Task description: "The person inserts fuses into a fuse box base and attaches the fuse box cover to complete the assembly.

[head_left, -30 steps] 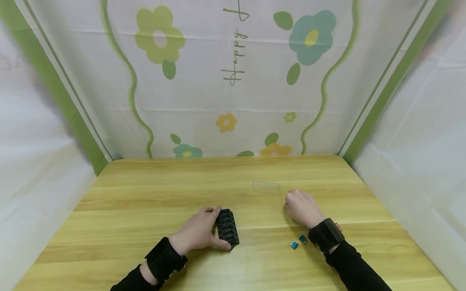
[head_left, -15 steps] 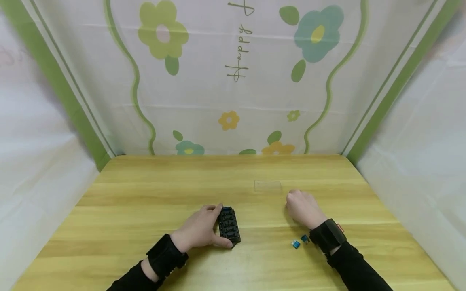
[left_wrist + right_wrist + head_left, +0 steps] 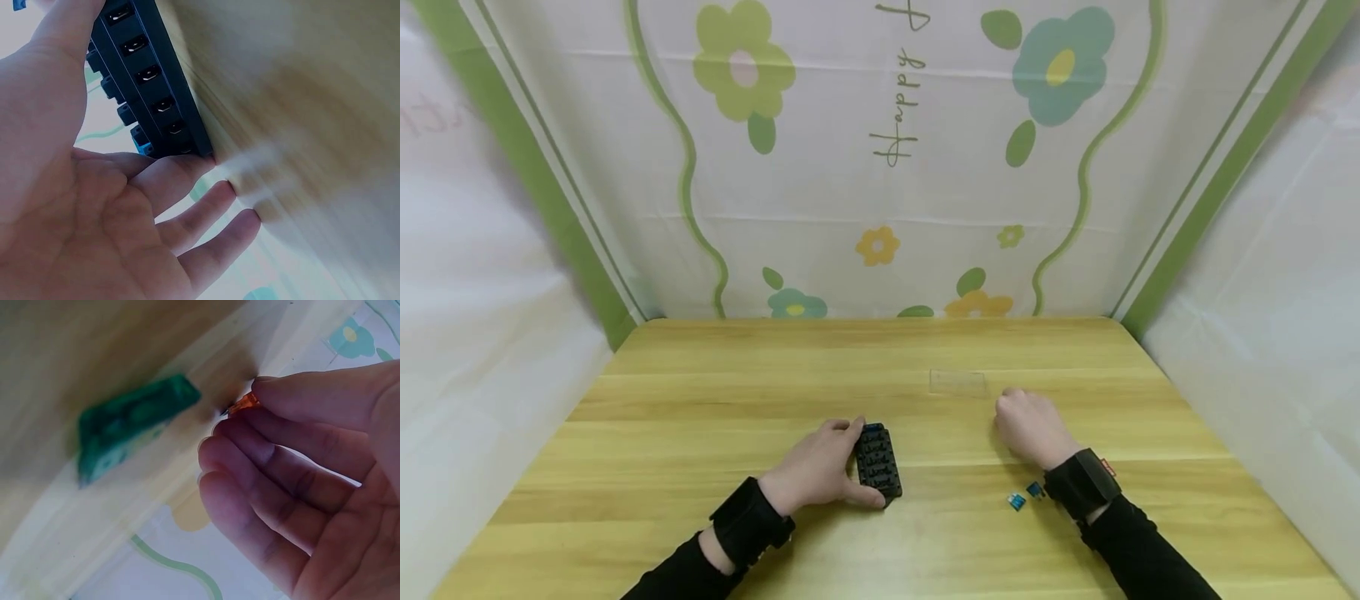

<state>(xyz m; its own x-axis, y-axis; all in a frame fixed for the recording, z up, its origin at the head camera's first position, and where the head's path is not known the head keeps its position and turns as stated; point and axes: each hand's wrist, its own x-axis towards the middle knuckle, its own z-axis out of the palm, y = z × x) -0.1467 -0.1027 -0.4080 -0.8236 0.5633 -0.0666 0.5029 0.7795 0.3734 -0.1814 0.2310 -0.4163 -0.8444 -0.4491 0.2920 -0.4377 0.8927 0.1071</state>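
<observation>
- Right hand (image 3: pixel 1036 429) is pinching: through the right wrist view I see thumb and forefinger together on a small orange piece (image 3: pixel 245 403), close over the table (image 3: pixel 737 375); I cannot tell whether the piece touches the wood.
- Left hand (image 3: pixel 816 473) is clamped on a black block (image 3: pixel 877 460), thumb at the near end, forefinger at the far end, the other fingers stretched out past it.
- I have that block on the table between the two hands, right against the left one; raised knobs line its top, and the left wrist view gives me a row of small sockets with bright metal inside.
- Close to the right wristband (image 3: pixel 1081 483) I make out a darker blue piece (image 3: pixel 1036 490), with a lighter blue piece (image 3: pixel 1017 501) just beside it.
- Beyond the right hand and to its left, I pick out a clear rectangle (image 3: pixel 957 382) on the wood.
- Farthest from me, a flowered cloth (image 3: pixel 820 167) rises behind the table.
</observation>
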